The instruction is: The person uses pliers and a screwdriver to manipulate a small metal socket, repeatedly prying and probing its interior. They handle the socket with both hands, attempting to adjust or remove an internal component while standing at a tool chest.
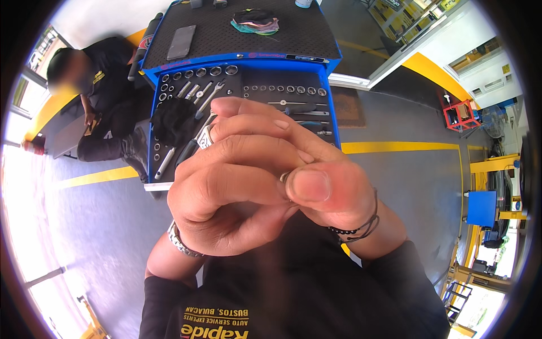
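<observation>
My left hand (pixel 223 195) and my right hand (pixel 339 186) are raised together close to the camera, in front of my chest. Both are closed, with their fingertips meeting in a pinch. A tiny dark edge shows beside the right thumb, too small and covered to name. On the left hand are a patterned silver ring (pixel 204 137) and a metal wristwatch (pixel 182 242); dark cord bracelets (pixel 361 229) circle the right wrist. Beyond the hands, an open blue tool drawer (pixel 332 113) holds sockets (pixel 215 70), wrenches (pixel 210 99) and a bunched black cloth-like item (pixel 174 121).
On the cabinet's black top (pixel 214 22) lie a phone (pixel 182 42) and bunched cloths (pixel 255 21). A person in dark clothes (pixel 110 73) sits at the left. Farther right stand a red wheeled stand (pixel 460 116) and a blue panel (pixel 481 207). Yellow lines (pixel 401 147) cross the grey floor.
</observation>
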A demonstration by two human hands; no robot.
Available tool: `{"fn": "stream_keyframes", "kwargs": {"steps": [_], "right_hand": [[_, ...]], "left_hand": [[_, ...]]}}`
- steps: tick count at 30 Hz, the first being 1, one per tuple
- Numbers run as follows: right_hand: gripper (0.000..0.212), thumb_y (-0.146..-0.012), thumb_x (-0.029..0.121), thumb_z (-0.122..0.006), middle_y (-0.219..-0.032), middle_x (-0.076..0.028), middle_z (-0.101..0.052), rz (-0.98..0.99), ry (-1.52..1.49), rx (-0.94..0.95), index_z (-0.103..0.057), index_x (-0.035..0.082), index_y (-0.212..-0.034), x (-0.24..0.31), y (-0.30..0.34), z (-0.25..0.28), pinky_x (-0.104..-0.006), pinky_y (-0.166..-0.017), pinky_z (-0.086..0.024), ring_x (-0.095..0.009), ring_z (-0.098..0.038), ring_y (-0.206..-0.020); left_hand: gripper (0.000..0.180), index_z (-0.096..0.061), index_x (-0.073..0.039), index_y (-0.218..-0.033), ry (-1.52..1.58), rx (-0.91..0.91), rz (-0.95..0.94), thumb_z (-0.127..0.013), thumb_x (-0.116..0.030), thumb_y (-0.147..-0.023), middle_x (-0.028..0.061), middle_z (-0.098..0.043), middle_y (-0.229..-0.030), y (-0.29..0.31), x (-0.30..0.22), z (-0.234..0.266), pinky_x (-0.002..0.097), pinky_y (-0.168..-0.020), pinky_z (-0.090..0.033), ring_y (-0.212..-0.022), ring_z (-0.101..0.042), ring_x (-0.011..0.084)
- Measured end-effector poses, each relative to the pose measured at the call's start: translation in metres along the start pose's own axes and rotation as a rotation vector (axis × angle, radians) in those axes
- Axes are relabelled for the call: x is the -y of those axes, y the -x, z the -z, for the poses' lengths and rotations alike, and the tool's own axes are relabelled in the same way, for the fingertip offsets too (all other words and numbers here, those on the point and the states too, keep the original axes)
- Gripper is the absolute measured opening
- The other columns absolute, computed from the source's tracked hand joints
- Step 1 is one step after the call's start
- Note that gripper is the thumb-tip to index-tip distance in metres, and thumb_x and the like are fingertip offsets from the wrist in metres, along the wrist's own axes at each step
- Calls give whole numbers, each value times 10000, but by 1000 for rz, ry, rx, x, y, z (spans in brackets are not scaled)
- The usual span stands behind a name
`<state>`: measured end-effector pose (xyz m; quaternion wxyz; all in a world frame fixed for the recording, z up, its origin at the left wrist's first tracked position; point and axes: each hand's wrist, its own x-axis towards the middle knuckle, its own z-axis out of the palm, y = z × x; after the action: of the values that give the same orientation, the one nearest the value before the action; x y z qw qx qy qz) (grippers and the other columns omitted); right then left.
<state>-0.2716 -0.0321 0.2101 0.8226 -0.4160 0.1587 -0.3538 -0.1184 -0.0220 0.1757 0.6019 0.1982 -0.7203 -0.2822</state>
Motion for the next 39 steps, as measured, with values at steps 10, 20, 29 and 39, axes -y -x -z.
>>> {"fn": "stream_keyframes", "kwargs": {"steps": [10,20,29,39], "right_hand": [[706,-831,434,-523,-1249,-92,-454,-80,116,24,-370,-58,-1314,8,-3,-4,-270,-951,-329,-154,-428,-1144],[528,-930,286,-405,-1346,-177,-464,-7,201,-5,-459,-95,-1292,7,-3,-1,-331,-1057,-323,-237,-431,-1269],[389,-954,219,-391,-1144,-155,-540,38,8,-205,-522,-63,-1186,-2,-9,-3,-336,-952,-346,-212,-484,-1052],[488,-949,319,-366,-907,-113,-508,50,1,-190,-428,-27,-1288,-2,-10,9,-295,-705,-331,-171,-428,-755]], "left_hand": [[259,-547,-113,-859,-56,26,-139,-767,-216,-772,145,-674,-939,-5,8,4,498,-903,-438,-987,-597,335],[252,-520,-104,-970,-99,-33,-131,-723,-167,-835,248,-615,-1105,0,7,-3,516,-928,-438,-1064,-587,381],[415,-452,-83,-1175,-347,21,-87,-703,-73,-845,290,-550,-1214,12,-2,6,446,-965,-427,-1128,-559,368],[518,-422,-55,-1177,267,-51,68,-752,-53,-777,84,-486,-1179,12,19,2,338,-949,-434,-1102,-516,197]]}}
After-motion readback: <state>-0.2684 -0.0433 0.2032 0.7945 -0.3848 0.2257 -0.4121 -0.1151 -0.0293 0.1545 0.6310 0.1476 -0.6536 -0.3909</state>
